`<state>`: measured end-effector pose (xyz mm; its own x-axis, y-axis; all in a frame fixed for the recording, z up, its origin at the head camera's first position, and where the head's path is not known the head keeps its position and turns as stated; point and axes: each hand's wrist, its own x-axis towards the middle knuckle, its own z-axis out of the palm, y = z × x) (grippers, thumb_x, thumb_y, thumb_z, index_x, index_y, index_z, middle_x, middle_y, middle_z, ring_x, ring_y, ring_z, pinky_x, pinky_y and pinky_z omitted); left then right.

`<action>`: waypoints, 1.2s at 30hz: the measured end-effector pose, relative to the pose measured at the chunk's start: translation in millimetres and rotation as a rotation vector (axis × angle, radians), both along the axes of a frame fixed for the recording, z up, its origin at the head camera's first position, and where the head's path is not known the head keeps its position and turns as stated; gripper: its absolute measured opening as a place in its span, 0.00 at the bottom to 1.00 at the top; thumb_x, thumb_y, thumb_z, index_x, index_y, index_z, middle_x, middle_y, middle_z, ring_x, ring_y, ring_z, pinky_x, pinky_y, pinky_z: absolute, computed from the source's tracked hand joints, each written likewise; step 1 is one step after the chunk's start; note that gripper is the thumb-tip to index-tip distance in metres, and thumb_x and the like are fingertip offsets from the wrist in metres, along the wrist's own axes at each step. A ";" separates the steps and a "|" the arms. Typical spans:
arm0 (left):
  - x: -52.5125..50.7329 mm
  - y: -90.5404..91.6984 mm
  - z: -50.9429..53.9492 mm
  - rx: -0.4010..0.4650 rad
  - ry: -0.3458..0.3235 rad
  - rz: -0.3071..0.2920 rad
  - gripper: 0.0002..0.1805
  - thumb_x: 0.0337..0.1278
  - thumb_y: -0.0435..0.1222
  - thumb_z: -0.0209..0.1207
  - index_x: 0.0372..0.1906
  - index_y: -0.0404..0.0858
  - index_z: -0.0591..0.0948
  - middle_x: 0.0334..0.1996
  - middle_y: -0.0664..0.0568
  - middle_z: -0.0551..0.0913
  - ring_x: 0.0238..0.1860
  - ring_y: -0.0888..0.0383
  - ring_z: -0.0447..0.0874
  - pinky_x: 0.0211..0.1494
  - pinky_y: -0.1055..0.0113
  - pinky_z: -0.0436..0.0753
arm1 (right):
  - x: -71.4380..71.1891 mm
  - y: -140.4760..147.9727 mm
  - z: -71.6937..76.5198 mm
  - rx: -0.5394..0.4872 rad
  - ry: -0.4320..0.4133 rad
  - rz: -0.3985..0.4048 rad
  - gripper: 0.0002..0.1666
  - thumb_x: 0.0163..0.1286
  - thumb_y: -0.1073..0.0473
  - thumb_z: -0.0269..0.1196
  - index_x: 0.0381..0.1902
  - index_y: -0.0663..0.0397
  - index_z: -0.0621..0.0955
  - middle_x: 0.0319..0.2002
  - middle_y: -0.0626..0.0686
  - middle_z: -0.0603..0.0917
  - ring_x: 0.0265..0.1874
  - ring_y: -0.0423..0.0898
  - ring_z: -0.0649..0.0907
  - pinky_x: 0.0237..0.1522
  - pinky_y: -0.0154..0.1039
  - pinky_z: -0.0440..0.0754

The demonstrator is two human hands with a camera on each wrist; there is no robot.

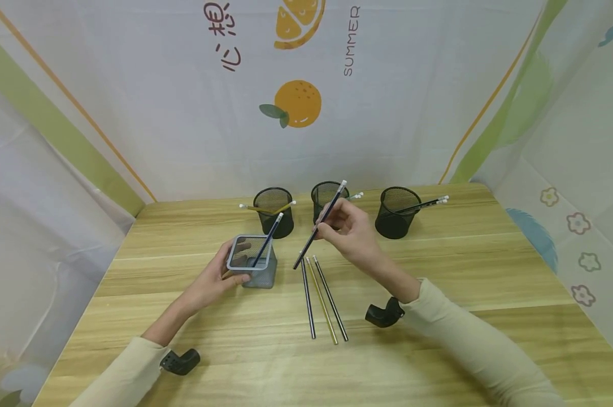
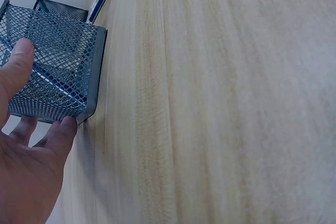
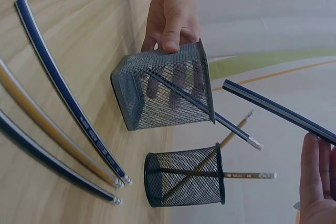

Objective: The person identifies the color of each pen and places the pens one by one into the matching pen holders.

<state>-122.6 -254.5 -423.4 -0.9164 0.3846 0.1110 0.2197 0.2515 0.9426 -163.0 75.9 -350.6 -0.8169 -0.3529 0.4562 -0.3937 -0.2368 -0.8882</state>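
From the head view, I see the left hand (image 1: pixel 216 282) gripping the square grey mesh pencil holder (image 1: pixel 265 276), one dark blue pencil (image 1: pixel 267 240) leaning inside. The right hand (image 1: pixel 356 234) pinches another blue pencil (image 1: pixel 306 248) aslant, its eraser up and its plain end just beside the holder. Below it, a blue-barrelled pencil (image 1: pixel 308 299), a yellow pencil (image 1: pixel 322 301) and a blackish pencil (image 1: pixel 330 298) lie on the wooden table (image 1: pixel 464 339). Behind stand three round black mesh cups (image 1: pixel 391 223) with pencils in them.

From the left wrist, the thumb (image 2: pixel 18 69) presses one mesh wall, fingers on another side; whether the base touches the table I cannot tell.

From the right wrist, the pinched pencil's plain end points toward the holder's rim, not touching it.
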 end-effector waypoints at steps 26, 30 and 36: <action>-1.1 -0.6 -2.6 0.014 0.022 -0.013 0.44 0.64 0.22 0.63 0.78 0.34 0.53 0.73 0.33 0.61 0.71 0.32 0.61 0.70 0.41 0.66 | 5.4 -28.2 -6.3 -0.109 0.085 0.020 0.11 0.68 0.78 0.59 0.46 0.77 0.72 0.42 0.77 0.74 0.39 0.51 0.83 0.44 0.50 0.88; -1.0 -0.6 -1.9 0.009 0.028 -0.013 0.44 0.64 0.23 0.63 0.78 0.35 0.53 0.73 0.33 0.61 0.71 0.32 0.61 0.70 0.42 0.66 | 4.9 -32.6 -4.2 -0.119 0.110 0.008 0.11 0.68 0.78 0.59 0.46 0.79 0.72 0.41 0.69 0.77 0.39 0.52 0.84 0.45 0.49 0.88; -0.1 0.2 -1.5 0.009 0.035 -0.014 0.44 0.64 0.22 0.63 0.78 0.34 0.53 0.73 0.33 0.60 0.71 0.31 0.60 0.70 0.42 0.66 | 2.7 -43.1 -6.8 -0.116 0.118 0.016 0.09 0.68 0.79 0.59 0.45 0.75 0.74 0.41 0.64 0.79 0.40 0.53 0.84 0.47 0.57 0.86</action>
<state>-122.7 -254.3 -424.9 -0.9065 0.3960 0.1466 0.2561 0.2396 0.9365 -160.3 32.9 -357.5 -0.7500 -0.3047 0.5871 -0.4890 -0.3422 -0.8023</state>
